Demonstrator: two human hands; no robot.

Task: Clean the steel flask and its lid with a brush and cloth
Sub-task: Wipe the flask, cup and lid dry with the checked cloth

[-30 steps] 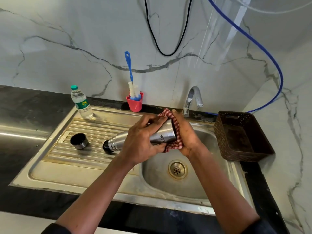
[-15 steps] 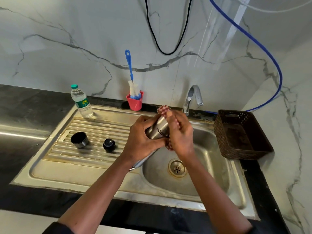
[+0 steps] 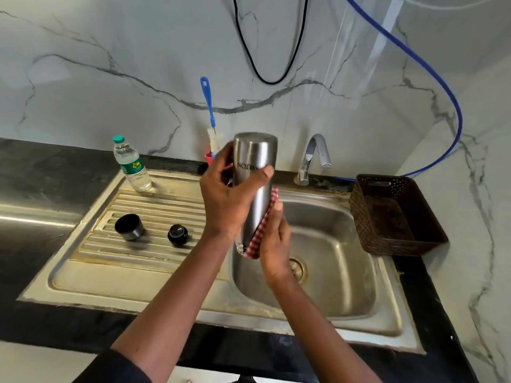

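Wiping steel flask (image 3: 254, 172) dry over sink basin (image 3: 331, 244), judging from checked cloth (image 3: 262, 228) pressed against lower body. Held inverted: closed base up near tap (image 3: 315, 156) height, mouth down at bottom, probably so leftover water drains into basin instead of onto desk (image 3: 33, 172). Logo reads upside down, consistent with that. Left hand (image 3: 226, 200) clenched round mid-body, thumb across front, fingers behind — acts as clamp and likely as rotator. Right hand (image 3: 273, 241) lower, grip closed on cloth with cloth sandwiched between palm and flask wall; thumb tip showing above cloth edge. Both forearms rising from near edge of desk, converging over left rim of basin; wrists bent slightly inward, elbows out of frame. Flask tilted a little, base leaning away. Steel cup lid (image 3: 129, 227) and black stopper (image 3: 177, 234) parked on ribbed drainboard (image 3: 154, 205), apart from each other, left of hands — kept out of the wash zone, can't tell if dry or still wet. Bottle brush (image 3: 208, 111) standing in red holder (image 3: 209, 158) at back edge, mostly hidden behind left hand; not in use, so brushing stage looks done or deferred. Water bottle (image 3: 131, 164) at back-left corner of drainboard, brown basket (image 3: 392, 214) on right end of desk, neither involved. Slip risk: wet steel, one-hand clamp.
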